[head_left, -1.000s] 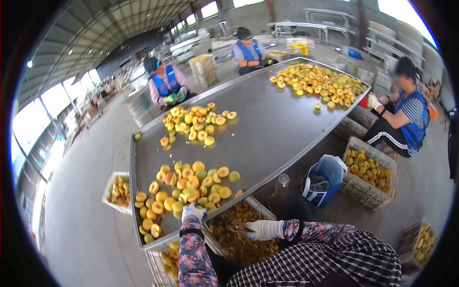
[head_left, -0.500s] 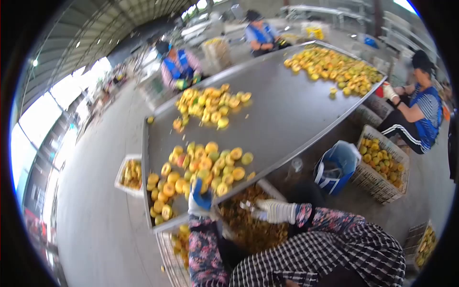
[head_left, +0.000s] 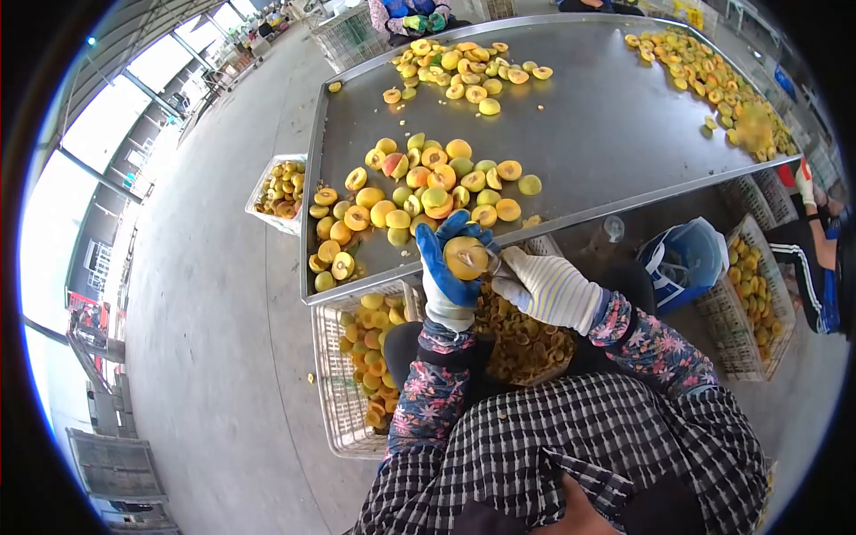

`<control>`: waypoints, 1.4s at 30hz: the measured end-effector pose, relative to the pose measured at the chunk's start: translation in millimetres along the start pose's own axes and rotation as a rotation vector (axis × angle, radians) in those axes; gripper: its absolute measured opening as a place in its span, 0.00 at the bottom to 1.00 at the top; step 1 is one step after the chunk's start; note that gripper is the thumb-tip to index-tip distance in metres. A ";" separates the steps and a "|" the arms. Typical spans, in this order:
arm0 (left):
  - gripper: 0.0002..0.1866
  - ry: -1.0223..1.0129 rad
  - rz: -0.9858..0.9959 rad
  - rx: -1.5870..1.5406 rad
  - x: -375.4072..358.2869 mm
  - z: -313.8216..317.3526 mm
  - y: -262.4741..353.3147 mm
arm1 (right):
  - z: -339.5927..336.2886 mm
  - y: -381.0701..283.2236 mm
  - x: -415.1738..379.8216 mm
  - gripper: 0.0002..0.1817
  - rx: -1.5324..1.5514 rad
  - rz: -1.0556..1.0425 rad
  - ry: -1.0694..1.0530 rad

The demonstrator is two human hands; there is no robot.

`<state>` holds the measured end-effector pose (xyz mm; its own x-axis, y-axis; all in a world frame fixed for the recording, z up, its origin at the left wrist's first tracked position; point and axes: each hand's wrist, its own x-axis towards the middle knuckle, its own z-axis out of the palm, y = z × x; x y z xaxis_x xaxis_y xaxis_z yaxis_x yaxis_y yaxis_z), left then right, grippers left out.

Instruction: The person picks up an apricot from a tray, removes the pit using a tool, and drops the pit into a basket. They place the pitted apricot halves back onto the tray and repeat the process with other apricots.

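Note:
My left hand (head_left: 448,278), in a blue-palmed glove, holds a halved yellow fruit (head_left: 466,258) with its cut face up. My right hand (head_left: 548,287), in a striped white glove, is closed round a small metal tool (head_left: 496,259) whose tip meets the fruit's right edge. Both hands are at the near edge of the metal table (head_left: 588,107). Just beyond them lies a pile of halved fruit (head_left: 434,178). Under my hands stands a container of brown fruit pieces (head_left: 526,343).
A white crate of fruit (head_left: 334,415) stands left of my legs, another crate (head_left: 297,223) beyond the table's left edge. To the right are a blue bucket (head_left: 687,259) and a fruit crate (head_left: 736,334). Co-workers sit at the far side (head_left: 419,18) and right (head_left: 816,250).
The view has tilted down and turned. My left hand, earlier at the fruit pile, now holds a fruit half close to my right hand, and the tool touches it.

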<state>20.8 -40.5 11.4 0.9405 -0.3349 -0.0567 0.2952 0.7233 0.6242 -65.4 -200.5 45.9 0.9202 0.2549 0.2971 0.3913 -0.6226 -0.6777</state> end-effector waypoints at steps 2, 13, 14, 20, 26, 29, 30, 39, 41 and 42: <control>0.37 -0.006 0.011 0.052 -6.0 9.2 1.3 | 1.4 -3.4 4.2 0.19 -0.059 -0.031 0.018; 0.38 -0.103 0.048 0.431 -24.5 7.2 10.2 | 16.7 9.8 -4.1 0.18 -0.202 -0.020 -0.134; 0.38 -0.128 0.014 0.439 -24.1 7.3 11.1 | 17.0 14.1 -6.3 0.18 -0.219 -0.004 -0.179; 0.37 -0.203 -0.179 0.400 -10.9 -13.1 18.5 | 19.1 8.7 -12.5 0.13 0.123 0.105 -0.200; 0.31 0.057 0.421 0.289 -26.1 11.6 -23.8 | 35.8 9.9 -13.1 0.12 0.244 0.026 -0.047; 0.25 -0.100 0.416 0.744 -25.2 -22.9 -11.7 | 37.1 23.8 -9.5 0.16 0.079 -0.006 -0.186; 0.26 -0.160 0.422 0.881 -24.7 -29.6 -7.3 | 36.3 30.3 -11.3 0.15 0.062 0.034 -0.238; 0.21 0.062 0.433 0.629 -33.2 5.7 -15.1 | 31.1 6.0 -14.2 0.12 -0.057 0.132 -0.114; 0.25 0.171 0.205 0.293 -28.2 -1.9 -14.2 | 35.2 8.3 -14.7 0.13 0.089 0.143 -0.163; 0.25 0.138 0.127 0.322 -25.0 -8.6 -10.1 | 38.5 17.2 -14.4 0.13 0.174 0.112 -0.177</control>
<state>-4.3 -34.2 -0.2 0.9866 -0.1537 -0.0539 0.1271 0.5197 0.8449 -71.5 -186.4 4.0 0.9396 0.3265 0.1025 0.2696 -0.5216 -0.8095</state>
